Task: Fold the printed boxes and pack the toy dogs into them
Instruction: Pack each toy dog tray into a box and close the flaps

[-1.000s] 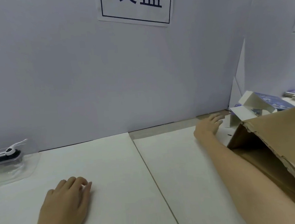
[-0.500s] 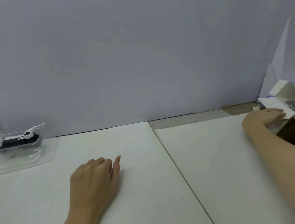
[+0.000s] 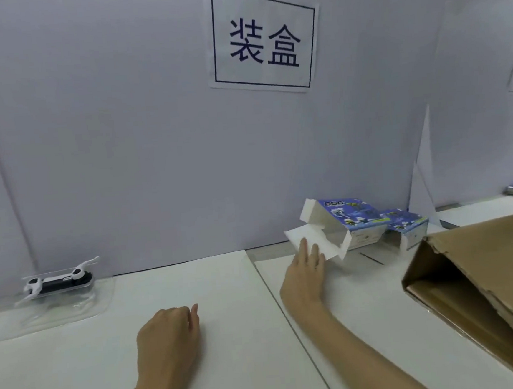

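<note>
A blue printed box (image 3: 347, 218) lies on its side by the back wall, its open white end facing left. My right hand (image 3: 303, 272) holds the box's lower white flap, fingers on top and thumb hidden beneath. A second blue printed box (image 3: 406, 224) stands just behind it to the right. At the far left a black and white toy dog (image 3: 56, 279) sits in a clear plastic blister pack. My left hand (image 3: 168, 339) rests on the white table with loosely curled fingers and holds nothing.
A large brown cardboard carton (image 3: 485, 271) lies open at the right edge, close to my right forearm. The white table (image 3: 232, 365) has a seam down its middle. A grey partition with a paper sign (image 3: 263, 40) closes off the back.
The view swung left and back, tilting up. My right hand now has the box's flap under its fingers and sits nearer the table's middle. My left hand stays resting on the table.
</note>
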The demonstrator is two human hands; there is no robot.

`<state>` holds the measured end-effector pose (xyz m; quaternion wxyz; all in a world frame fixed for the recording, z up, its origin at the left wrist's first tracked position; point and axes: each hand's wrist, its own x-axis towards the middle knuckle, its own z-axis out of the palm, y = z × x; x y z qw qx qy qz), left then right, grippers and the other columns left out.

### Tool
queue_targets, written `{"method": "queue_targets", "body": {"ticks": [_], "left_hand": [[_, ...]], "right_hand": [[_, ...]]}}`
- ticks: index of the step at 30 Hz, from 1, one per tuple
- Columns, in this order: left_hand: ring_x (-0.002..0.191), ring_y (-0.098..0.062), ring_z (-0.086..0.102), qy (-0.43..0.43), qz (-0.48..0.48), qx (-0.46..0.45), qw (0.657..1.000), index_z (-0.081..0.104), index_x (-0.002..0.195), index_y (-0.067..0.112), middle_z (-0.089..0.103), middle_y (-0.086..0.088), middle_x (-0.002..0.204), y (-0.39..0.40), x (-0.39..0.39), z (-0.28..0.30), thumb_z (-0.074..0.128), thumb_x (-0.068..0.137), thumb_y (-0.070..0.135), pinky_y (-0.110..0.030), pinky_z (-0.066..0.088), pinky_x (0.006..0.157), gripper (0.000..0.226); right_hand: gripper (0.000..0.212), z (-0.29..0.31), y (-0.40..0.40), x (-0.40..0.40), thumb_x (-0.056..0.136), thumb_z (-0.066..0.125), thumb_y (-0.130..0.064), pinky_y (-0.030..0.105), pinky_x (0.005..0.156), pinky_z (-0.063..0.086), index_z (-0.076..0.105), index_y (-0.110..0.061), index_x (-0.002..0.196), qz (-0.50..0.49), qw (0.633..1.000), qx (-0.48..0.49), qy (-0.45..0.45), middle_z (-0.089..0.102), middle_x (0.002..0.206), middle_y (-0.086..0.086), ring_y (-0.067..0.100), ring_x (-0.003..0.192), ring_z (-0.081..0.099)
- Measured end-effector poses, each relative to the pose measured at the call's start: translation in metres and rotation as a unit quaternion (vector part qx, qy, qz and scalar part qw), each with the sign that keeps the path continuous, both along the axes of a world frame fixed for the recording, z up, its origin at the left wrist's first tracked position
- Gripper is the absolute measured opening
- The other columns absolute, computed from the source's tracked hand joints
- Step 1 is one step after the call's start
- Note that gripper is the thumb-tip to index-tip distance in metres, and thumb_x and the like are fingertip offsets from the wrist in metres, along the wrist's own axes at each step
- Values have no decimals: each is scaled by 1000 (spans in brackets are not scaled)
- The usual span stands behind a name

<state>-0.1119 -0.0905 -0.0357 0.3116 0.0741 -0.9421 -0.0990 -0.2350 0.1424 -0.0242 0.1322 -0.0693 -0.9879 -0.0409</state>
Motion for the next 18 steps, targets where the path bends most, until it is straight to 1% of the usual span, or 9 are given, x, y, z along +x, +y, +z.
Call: {"method": "queue_targets", "body": {"ticks": [2,4,6,7,9,11,15,17,18], "left_hand": [[74,-18,57,-68,39,-2,997,70,85,24,68,5,79,6,7,4,45,107,41,-31,40,66,38],[83,-21,64,-120,45,1,992,70,96,24,69,4,83,9,19,9,48,106,41,-32,37,69,30],[63,-28,59,-53,5,31,998,73,87,18,65,-1,67,8,34,5,74,92,26,-34,38,60,9],[58,-28,56,-8,-4,41,999,74,87,18,64,0,63,4,37,0,82,84,18,-34,39,57,9],[77,-23,64,-6,-22,108,994,68,121,26,72,7,83,-6,39,-3,75,92,25,-36,47,68,30],[105,-15,64,-33,-63,196,978,45,148,32,71,13,116,-17,34,-5,65,98,42,-35,50,88,55],[148,-3,34,11,-169,316,934,13,162,38,37,14,159,-27,35,-2,79,81,60,-37,34,119,107],[152,3,25,57,-208,357,909,11,161,46,30,20,165,-25,38,5,79,74,70,-33,30,118,113],[151,4,28,79,-229,372,896,12,160,47,33,22,164,-23,39,10,80,74,70,-28,33,115,112]], "right_hand": [[69,-1,-28,37,88,63,-19,55,126,18,44,5,150,102,990,-57,78,17,169,23,38,155,24],[64,2,-47,70,67,78,-5,53,111,47,66,7,129,208,958,-101,167,55,149,20,37,133,59],[55,4,-58,92,63,73,6,50,99,57,72,5,118,313,906,-158,236,69,131,16,35,116,70],[51,6,-62,101,66,69,11,48,98,57,73,3,117,358,879,-188,251,70,128,14,34,114,70],[48,15,-65,113,73,64,18,41,98,56,73,-1,117,430,835,-223,262,70,125,11,31,113,69],[46,26,-63,123,80,60,19,32,99,53,73,-4,117,474,794,-247,290,66,125,8,26,114,67],[36,50,-49,136,95,53,11,21,106,47,72,-12,117,502,712,-333,362,52,133,7,18,129,56],[27,63,-45,141,101,50,-2,17,104,46,73,-12,112,487,689,-372,387,48,134,7,23,131,54],[26,69,-44,143,103,49,-9,15,102,46,73,-12,111,484,678,-391,392,47,135,9,25,132,54]]}}
